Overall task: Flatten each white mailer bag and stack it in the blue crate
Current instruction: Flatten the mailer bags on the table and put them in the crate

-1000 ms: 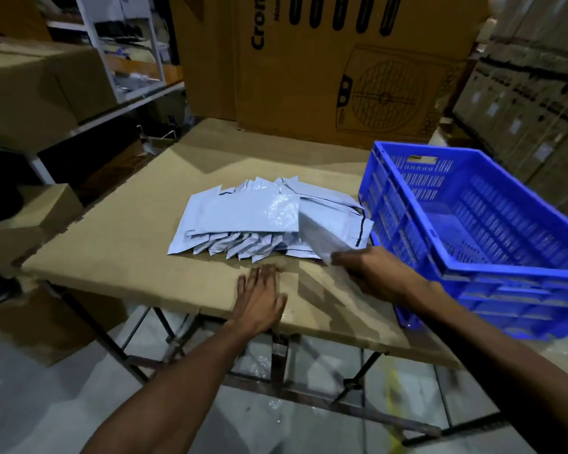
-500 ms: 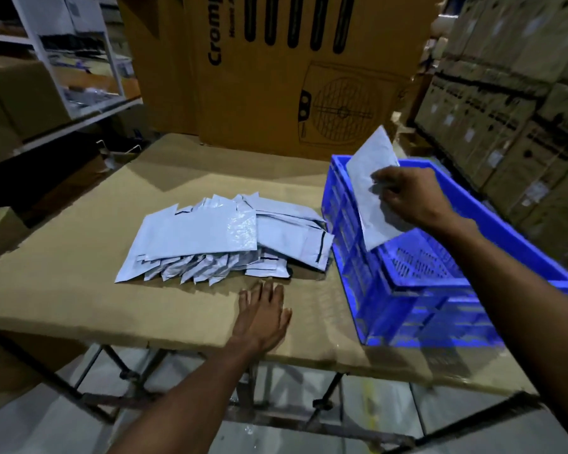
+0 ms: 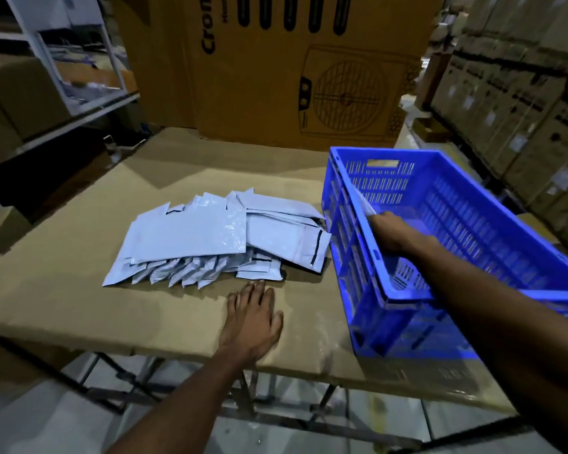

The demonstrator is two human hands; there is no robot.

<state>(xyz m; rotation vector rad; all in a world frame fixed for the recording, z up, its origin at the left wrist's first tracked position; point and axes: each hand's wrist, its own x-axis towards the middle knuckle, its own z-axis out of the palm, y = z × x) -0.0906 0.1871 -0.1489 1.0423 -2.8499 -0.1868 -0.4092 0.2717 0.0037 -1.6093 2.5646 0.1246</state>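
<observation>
A loose pile of several white mailer bags (image 3: 207, 239) lies in the middle of the cardboard-topped table (image 3: 79, 296). The blue crate (image 3: 466, 204) stands at the table's right side. My right hand (image 3: 392, 232) is down inside the crate near its left wall, and a small white corner of a mailer bag (image 3: 364, 204) shows just beyond its fingers; the rest of that bag is hidden by the hand and crate wall. My left hand (image 3: 253, 317) rests flat on the table, fingers straight, just in front of the pile.
A large brown carton (image 3: 292, 67) with a fan drawing stands behind the table. Stacked cartons (image 3: 522, 93) line the right. A white shelf rack (image 3: 79, 60) and boxes are at the left. The table's front edge is close to me.
My right hand has carried one mailer bag from the pile, lifted it over the crate, and now lowered it inside. My left hand has stayed flat on the table.
</observation>
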